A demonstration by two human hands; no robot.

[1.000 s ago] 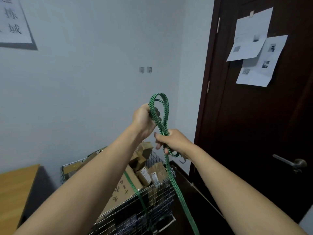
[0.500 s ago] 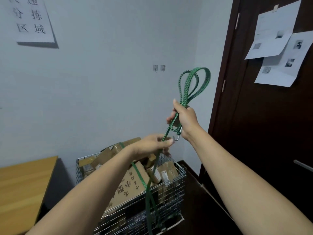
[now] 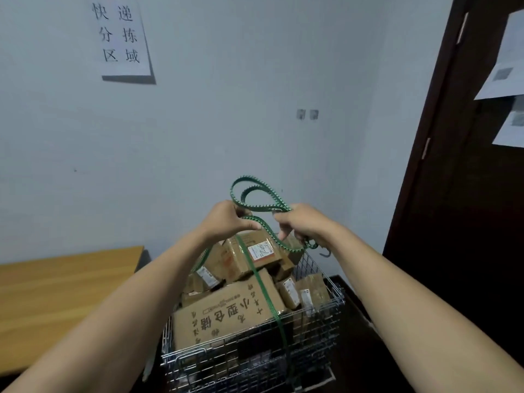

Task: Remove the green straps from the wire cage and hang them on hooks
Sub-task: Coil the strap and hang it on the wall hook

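both hands were up in front of the person, over the far end of the wire cage [image 3: 249, 361], with a green strap [image 3: 256, 181] gathered between them. the left hand [image 3: 224, 219] had its fingers [image 3: 246, 221] curled round one side of the coil, and the right hand [image 3: 304, 222] had its fingers [image 3: 283, 231] closed round the other side. neither hand was spread. two flat loops stood up just above the fingertips, their long axis running across from hand to hand and leaning a little toward the right. a small metal end hook [image 3: 326, 252] dangled just below the right fingers, while a tail of strap dropped from under the left fingers toward the boxes [image 3: 226, 310]. whether that tail was free of the cage i could not tell. a second strap [image 3: 263, 285] lay stretched over the boxes, below the fingers, and down the near wire wall. the wall hooks [image 3: 307, 114] sat well above and beyond the fingertips, nearly straight over the right hand, so that hand looked the nearer one. as i judged it, the coil would have to go up and away from the fingers, loops leading, to reach them.
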